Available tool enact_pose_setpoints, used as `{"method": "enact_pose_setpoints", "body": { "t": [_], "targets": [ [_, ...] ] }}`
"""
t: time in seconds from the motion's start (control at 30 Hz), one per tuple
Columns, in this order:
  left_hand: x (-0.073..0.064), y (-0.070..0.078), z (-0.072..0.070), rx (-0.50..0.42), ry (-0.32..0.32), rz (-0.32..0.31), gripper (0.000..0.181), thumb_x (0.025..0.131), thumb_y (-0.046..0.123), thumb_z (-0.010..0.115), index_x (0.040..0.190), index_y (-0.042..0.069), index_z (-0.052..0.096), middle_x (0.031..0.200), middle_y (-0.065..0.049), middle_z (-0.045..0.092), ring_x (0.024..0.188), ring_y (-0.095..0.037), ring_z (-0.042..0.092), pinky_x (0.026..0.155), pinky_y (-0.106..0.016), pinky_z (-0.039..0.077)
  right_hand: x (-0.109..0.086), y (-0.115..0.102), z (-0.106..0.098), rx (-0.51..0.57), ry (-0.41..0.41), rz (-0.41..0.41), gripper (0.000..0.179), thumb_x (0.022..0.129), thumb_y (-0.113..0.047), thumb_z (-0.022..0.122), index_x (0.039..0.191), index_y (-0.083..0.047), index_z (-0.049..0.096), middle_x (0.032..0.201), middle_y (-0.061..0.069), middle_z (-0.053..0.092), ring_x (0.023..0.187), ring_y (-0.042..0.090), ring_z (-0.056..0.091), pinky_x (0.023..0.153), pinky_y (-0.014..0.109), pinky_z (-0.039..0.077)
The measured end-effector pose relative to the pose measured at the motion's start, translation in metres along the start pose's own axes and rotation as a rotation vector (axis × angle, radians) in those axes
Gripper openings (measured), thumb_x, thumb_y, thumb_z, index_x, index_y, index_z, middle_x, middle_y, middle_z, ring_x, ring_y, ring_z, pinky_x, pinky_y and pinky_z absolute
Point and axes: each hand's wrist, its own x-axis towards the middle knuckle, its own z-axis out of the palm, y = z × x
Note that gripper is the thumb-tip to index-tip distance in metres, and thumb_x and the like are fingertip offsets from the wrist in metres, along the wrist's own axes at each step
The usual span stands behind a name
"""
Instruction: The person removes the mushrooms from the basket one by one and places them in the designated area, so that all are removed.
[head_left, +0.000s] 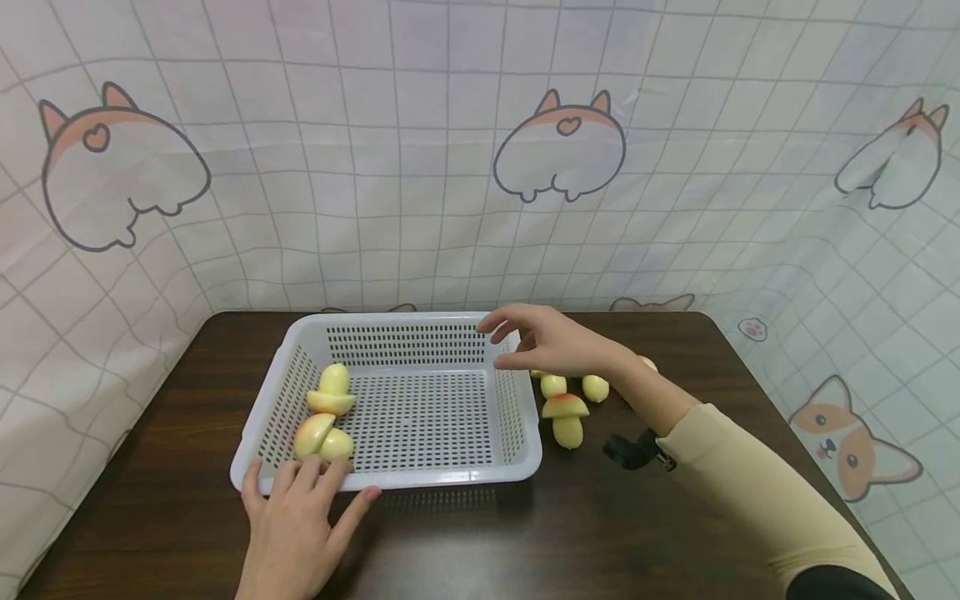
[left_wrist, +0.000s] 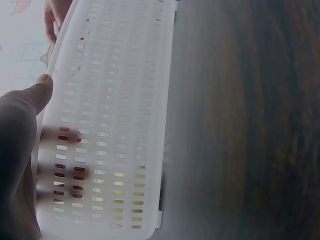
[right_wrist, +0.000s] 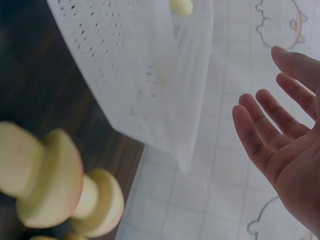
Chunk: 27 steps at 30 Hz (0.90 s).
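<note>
A white plastic basket (head_left: 420, 480) with slotted walls stands on the table. My left hand (head_left: 294, 521) holds its near rim at the left, fingers hooked over inside and thumb along the outside; the fingers show through the slots in the left wrist view. Two yellow mushroom-shaped pieces with reddish caps, an upper one (head_left: 332, 392) and a lower one (head_left: 324, 437), lie at the basket's left end. Over its right rim hovers my right hand (head_left: 543, 340), fingers loosely bent, holding nothing. Right of the basket lie several more mushroom-shaped pieces (head_left: 567, 421), partly hidden by the right arm.
A black strap (head_left: 632, 451) with a metal buckle lies on the dark wooden table (head_left: 592, 525), by the right sleeve. Behind the table hangs a white checked cloth (head_left: 405, 208) printed with cartoon dogs; it also runs along both sides.
</note>
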Motion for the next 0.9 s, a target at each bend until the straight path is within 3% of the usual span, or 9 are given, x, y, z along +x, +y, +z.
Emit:
{"method": "enact_pose_setpoints", "body": {
  "t": [0.13,0.43,0.9],
  "targets": [
    [0.0,0.0,0.0,0.001,0.004,-0.001,0.054,0.098,0.066,0.053,0.099,0.013,0.066,0.09,-0.006,0.057,0.09,-0.037,0.054,0.102,-0.076,0.016,0.013,-0.005,0.007,0.005,-0.03,-0.017,0.044,0.096,-0.02,0.075,0.136,-0.014,0.06,0.133,-0.004,0.06,0.119,0.016,0.06,0.091,0.038,0.055],
    [0.0,-0.001,0.0,0.004,0.013,0.007,0.056,0.098,0.067,0.05,0.099,0.013,0.066,0.09,-0.007,0.058,0.089,-0.038,0.054,0.101,-0.076,0.017,0.04,-0.017,0.024,0.013,-0.097,-0.078,0.043,0.096,-0.017,0.076,0.135,-0.01,0.06,0.132,-0.002,0.061,0.12,0.021,0.061,0.09,0.034,0.055],
    [0.001,0.0,0.0,0.006,0.003,0.005,0.054,0.098,0.066,0.053,0.098,0.013,0.066,0.09,-0.007,0.058,0.089,-0.037,0.054,0.101,-0.076,0.017,0.079,-0.028,0.051,-0.069,-0.188,-0.133,0.042,0.096,-0.016,0.075,0.135,-0.009,0.061,0.133,0.002,0.062,0.117,0.021,0.062,0.087,0.027,0.053]
  ]
}}
